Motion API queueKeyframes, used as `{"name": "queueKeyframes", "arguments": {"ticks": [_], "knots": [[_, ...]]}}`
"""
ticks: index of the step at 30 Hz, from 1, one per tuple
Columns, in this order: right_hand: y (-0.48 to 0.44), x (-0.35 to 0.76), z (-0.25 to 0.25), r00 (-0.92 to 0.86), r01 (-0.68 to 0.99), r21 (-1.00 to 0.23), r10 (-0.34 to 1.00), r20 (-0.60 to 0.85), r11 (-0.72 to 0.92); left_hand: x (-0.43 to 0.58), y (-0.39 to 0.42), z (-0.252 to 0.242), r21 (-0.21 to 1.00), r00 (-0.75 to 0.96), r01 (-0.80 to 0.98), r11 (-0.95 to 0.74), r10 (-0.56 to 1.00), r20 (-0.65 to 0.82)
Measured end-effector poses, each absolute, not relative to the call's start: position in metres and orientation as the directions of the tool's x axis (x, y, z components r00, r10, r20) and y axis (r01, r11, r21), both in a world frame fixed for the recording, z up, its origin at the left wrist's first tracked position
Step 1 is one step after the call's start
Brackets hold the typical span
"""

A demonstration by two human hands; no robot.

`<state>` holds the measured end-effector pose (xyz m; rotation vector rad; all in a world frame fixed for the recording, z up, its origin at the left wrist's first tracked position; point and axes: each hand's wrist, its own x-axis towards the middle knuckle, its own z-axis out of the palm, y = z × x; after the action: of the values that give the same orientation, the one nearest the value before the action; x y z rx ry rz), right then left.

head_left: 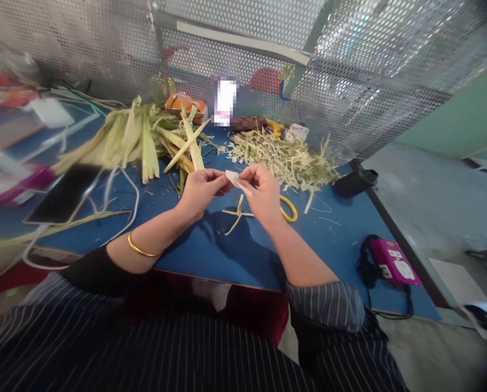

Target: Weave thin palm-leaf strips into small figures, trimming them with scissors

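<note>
Above the blue table (251, 256), my left hand (200, 191) and my right hand (264, 190) meet, fingertips almost touching. A small pale folded strip (238, 182), which looks like corn husk, is pinched between them. Both hands are closed on it, the left at its near tip and the right along its length. Below my hands, thin tied husk strips (239, 212) lie on the table. A yellow ring handle (289, 209), apparently of scissors, shows beside my right wrist; the rest of it is hidden.
Long corn husks (131, 136) are heaped at back left, shredded husk (279, 158) at back right. A phone (63, 193) with a white cable lies left. On the right are a black cylinder (355, 182) and a magenta box (394, 262) with black cord. Perforated mesh (243, 60) rises behind.
</note>
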<state>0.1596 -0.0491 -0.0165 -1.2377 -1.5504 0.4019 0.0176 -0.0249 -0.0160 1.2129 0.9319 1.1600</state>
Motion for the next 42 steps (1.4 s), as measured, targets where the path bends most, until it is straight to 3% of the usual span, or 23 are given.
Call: {"name": "queueKeyframes", "arguments": {"ticks": [4, 10, 13, 24, 29, 32, 38, 42], "knots": [[-0.0492, 0.1607, -0.0174, -0.013, 0.581, -0.64, 0.791, 0.612, 0.504, 0.0155, -0.0206, -0.021, 0.967, 0.232, -0.22, 0.128, 0.97, -0.075], [-0.0505, 0.1626, -0.0182, -0.121, 0.747, -0.417, 0.723, 0.68, 0.518, 0.0134, -0.0205, -0.0215, 0.954, 0.282, -0.242, 0.175, 0.954, -0.104], [-0.0531, 0.1618, -0.0154, -0.145, 0.767, -0.379, 0.717, 0.682, 0.517, 0.0129, -0.0217, -0.0204, 0.948, 0.299, -0.264, 0.179, 0.949, -0.095], [-0.0521, 0.1618, -0.0193, 0.055, 0.584, -0.674, 0.807, 0.589, 0.452, 0.018, -0.0255, -0.0214, 0.976, 0.243, -0.203, -0.078, 0.962, 0.127], [-0.0521, 0.1618, -0.0165, 0.09, 0.585, -0.702, 0.828, 0.554, 0.406, 0.0197, -0.0272, -0.0194, 0.979, 0.228, -0.155, -0.129, 0.96, 0.163], [-0.0512, 0.1619, -0.0144, 0.056, 0.573, -0.7, 0.831, 0.553, 0.427, 0.0186, -0.0258, -0.0187, 0.983, 0.228, -0.157, -0.099, 0.964, 0.134], [-0.0471, 0.1632, -0.0166, 0.017, 0.562, -0.67, 0.804, 0.595, 0.484, 0.0147, -0.0216, -0.0213, 0.954, 0.296, -0.269, 0.132, 0.954, -0.049], [-0.0464, 0.1637, -0.0189, -0.004, 0.579, -0.645, 0.793, 0.609, 0.498, 0.0139, -0.0214, -0.0212, 0.954, 0.303, -0.271, 0.127, 0.952, -0.041]]}}
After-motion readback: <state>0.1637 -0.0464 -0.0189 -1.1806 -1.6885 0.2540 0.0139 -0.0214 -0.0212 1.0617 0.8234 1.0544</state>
